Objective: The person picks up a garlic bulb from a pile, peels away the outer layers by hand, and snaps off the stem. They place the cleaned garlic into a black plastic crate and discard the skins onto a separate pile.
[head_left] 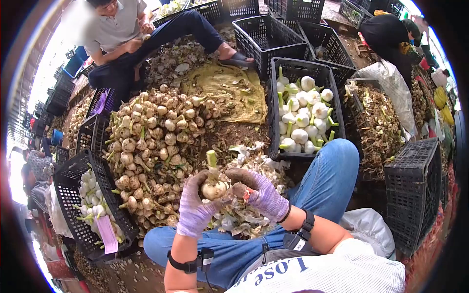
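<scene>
A garlic bulb (213, 190) with a short green stem stands upright between my hands, roughly over my lap. My left hand (193, 210), in a purple glove with dirty fingertips, is closed around its left side. On the other side, the fingers of my right hand (265, 195), gloved alike, are curled close to the bulb. A small reddish thing (246, 194) shows at those fingers, too little of it to name. Peeled skins (244, 217) lie heaped below. Left of my hands spreads a big pile of unpeeled garlic (156, 141).
A black crate (307, 157) of cleaned white garlic stands ahead right; another crate (73, 183) with garlic and a pink tag is at left. Stacked crates (413, 195) rise at right. A person (115, 36) sits across the pile, beside a yellow sack (229, 90).
</scene>
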Available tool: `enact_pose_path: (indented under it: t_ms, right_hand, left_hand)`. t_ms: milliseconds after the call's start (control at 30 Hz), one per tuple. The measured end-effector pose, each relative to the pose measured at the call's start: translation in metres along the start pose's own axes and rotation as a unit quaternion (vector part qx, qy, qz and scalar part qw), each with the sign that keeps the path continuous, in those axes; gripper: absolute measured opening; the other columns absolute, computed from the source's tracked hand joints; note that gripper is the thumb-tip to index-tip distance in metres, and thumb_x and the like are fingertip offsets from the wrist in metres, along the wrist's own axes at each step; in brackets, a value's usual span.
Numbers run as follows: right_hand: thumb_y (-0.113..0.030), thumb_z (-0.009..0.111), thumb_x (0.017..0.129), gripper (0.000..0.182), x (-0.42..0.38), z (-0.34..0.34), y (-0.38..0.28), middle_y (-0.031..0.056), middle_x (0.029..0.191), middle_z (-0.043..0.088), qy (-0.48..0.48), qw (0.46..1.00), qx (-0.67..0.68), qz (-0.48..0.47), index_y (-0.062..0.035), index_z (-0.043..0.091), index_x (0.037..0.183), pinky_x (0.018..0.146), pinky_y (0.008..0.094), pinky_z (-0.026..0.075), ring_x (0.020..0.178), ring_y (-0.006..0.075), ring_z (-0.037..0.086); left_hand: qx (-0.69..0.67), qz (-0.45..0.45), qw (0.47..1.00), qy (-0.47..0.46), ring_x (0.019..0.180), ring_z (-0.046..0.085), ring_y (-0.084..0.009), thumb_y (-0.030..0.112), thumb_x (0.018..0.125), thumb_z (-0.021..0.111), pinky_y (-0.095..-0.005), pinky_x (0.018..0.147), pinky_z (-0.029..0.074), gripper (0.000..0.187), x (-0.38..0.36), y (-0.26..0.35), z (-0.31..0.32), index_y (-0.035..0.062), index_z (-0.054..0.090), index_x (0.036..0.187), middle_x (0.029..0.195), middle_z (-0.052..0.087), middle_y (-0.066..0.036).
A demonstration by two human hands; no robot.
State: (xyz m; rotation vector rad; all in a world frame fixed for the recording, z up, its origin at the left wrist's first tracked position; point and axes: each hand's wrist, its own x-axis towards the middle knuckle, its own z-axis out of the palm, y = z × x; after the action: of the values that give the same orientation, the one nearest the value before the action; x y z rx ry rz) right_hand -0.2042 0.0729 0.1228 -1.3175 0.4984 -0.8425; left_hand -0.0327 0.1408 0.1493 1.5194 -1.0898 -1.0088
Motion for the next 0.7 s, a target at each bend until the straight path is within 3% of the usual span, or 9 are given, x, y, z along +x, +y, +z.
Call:
enact_pose_path:
  t_ms: [67, 167, 333, 400, 533, 600, 633, 667, 700]
  right_hand:
    - [-0.028, 0.059, 0.083, 0.047, -0.008, 0.007, -0.011, 0.0097, 0.109, 0.056, 0.008, 0.995, 0.097, -0.012, 0.0013, 0.048, 0.118, 0.087, 0.0261, 0.041, 0.1, 0.0122, 0.05]
    - [-0.027, 0.063, 0.082, 0.045, -0.013, 0.017, -0.025, 0.0089, 0.102, 0.058, 0.041, 0.989, 0.124, 0.069, 0.002, 0.051, 0.114, 0.081, 0.026, 0.043, 0.093, 0.0108, 0.052]
    - [-0.027, 0.066, 0.08, 0.034, -0.015, 0.02, -0.037, 0.0056, 0.081, 0.062, 0.059, 0.983, 0.07, 0.158, 0.003, 0.058, 0.094, 0.065, 0.0254, 0.046, 0.075, 0.0078, 0.053]
    - [-0.024, 0.067, 0.079, 0.032, -0.013, 0.021, -0.035, 0.0053, 0.079, 0.062, 0.061, 0.985, 0.081, 0.136, 0.0031, 0.059, 0.094, 0.064, 0.0243, 0.046, 0.073, 0.0072, 0.053]
    - [-0.021, 0.066, 0.079, 0.032, -0.016, 0.01, -0.041, 0.0035, 0.084, 0.062, -0.014, 0.972, 0.092, 0.215, 0.0014, 0.059, 0.101, 0.064, 0.0231, 0.046, 0.073, 0.0067, 0.054]
    - [-0.021, 0.066, 0.08, 0.032, -0.016, 0.007, -0.038, 0.0028, 0.085, 0.062, -0.028, 0.968, 0.124, 0.216, 0.0008, 0.059, 0.103, 0.064, 0.0226, 0.046, 0.074, 0.0066, 0.054]
    - [-0.023, 0.065, 0.08, 0.033, -0.016, 0.006, -0.04, 0.0026, 0.086, 0.062, -0.045, 0.966, 0.139, 0.212, 0.0005, 0.06, 0.103, 0.065, 0.0222, 0.046, 0.074, 0.0065, 0.054]
    - [-0.025, 0.064, 0.081, 0.033, -0.016, 0.004, -0.04, 0.0023, 0.088, 0.062, -0.063, 0.964, 0.155, 0.207, 0.0003, 0.06, 0.103, 0.066, 0.0219, 0.046, 0.075, 0.0064, 0.054]
    - [-0.029, 0.063, 0.082, 0.037, -0.019, 0.0, -0.028, 0.0031, 0.089, 0.061, -0.078, 0.968, 0.151, 0.183, 0.001, 0.058, 0.104, 0.068, 0.0216, 0.046, 0.077, 0.0068, 0.054]
  left_hand:
    - [0.285, 0.155, 0.946, 0.013, 0.097, 0.054, -0.0249, 0.019, 0.052, 0.085, -0.0356, 0.081, 0.047, 0.082, -0.012, 0.017, 0.003, 0.0037, 0.042, 0.12, 0.105, 0.054, -0.012]
    - [0.395, 0.23, 0.889, 0.022, 0.095, 0.052, -0.0317, 0.019, 0.049, 0.085, -0.0386, 0.08, 0.044, 0.089, -0.025, 0.032, 0.011, 0.0062, 0.039, 0.124, 0.103, 0.051, -0.014]
    - [0.384, 0.276, 0.881, 0.034, 0.086, 0.051, -0.0328, 0.015, 0.051, 0.082, -0.0393, 0.075, 0.045, 0.093, -0.037, 0.037, 0.019, 0.0066, 0.032, 0.129, 0.103, 0.047, -0.015]
    - [0.394, 0.29, 0.871, 0.036, 0.086, 0.051, -0.0322, 0.016, 0.051, 0.083, -0.039, 0.073, 0.045, 0.093, -0.04, 0.037, 0.018, 0.0056, 0.032, 0.129, 0.102, 0.048, -0.015]
    - [0.369, 0.275, 0.887, 0.046, 0.09, 0.053, -0.0286, 0.018, 0.053, 0.084, -0.0365, 0.077, 0.046, 0.095, -0.044, 0.023, 0.013, 0.0055, 0.031, 0.13, 0.104, 0.048, -0.013]
    - [0.12, 0.129, 0.984, -0.005, 0.099, 0.053, -0.0273, 0.021, 0.052, 0.085, -0.0379, 0.084, 0.045, 0.096, -0.045, 0.01, 0.007, 0.0031, 0.031, 0.129, 0.113, 0.048, -0.014]
    - [0.12, 0.127, 0.985, -0.005, 0.099, 0.053, -0.0273, 0.021, 0.052, 0.085, -0.0379, 0.084, 0.045, 0.096, -0.048, 0.007, 0.007, 0.0031, 0.031, 0.129, 0.113, 0.048, -0.014]
    - [-0.081, 0.032, 0.996, -0.007, 0.102, 0.052, -0.0264, 0.019, 0.051, 0.086, -0.0374, 0.087, 0.044, 0.097, -0.048, 0.021, 0.014, 0.0023, 0.031, 0.129, 0.113, 0.048, -0.013]
    - [-0.279, -0.064, 0.958, -0.008, 0.104, 0.05, -0.0254, 0.017, 0.05, 0.086, -0.0369, 0.09, 0.042, 0.098, -0.049, 0.028, 0.018, 0.0016, 0.03, 0.129, 0.112, 0.048, -0.012]
